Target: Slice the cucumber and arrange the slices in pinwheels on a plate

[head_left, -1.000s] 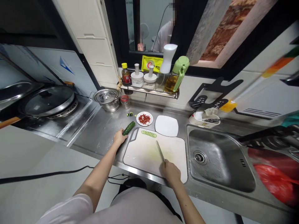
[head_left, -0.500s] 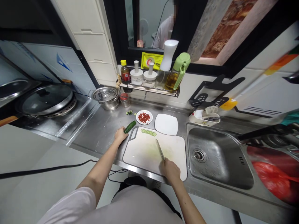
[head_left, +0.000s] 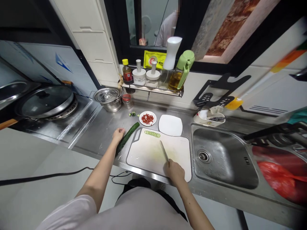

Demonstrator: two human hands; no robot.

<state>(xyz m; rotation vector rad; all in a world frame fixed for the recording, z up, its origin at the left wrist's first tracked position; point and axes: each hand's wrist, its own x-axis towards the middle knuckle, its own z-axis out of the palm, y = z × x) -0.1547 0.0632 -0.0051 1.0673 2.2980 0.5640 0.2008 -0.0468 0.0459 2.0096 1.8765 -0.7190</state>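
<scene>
The cucumber (head_left: 129, 133) lies between the hands (head_left: 118, 134) (head_left: 176, 173), nearer the left one.

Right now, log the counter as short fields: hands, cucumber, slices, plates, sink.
Left hand: beside the cucumber; contact unclear
Right hand: gripping a knife at the cutting board
Cucumber: on the steel counter, left of the board
Slices: overlapping row near the board's far edge
Plates: round plate with red pieces, squarish white plate, beyond board
Sink: right of the board

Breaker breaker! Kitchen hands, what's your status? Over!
Right hand holding knife at chopping board. Left hand beside cucumber, which lies left of board. Possibly in the way: slices near board's far edge.
</scene>
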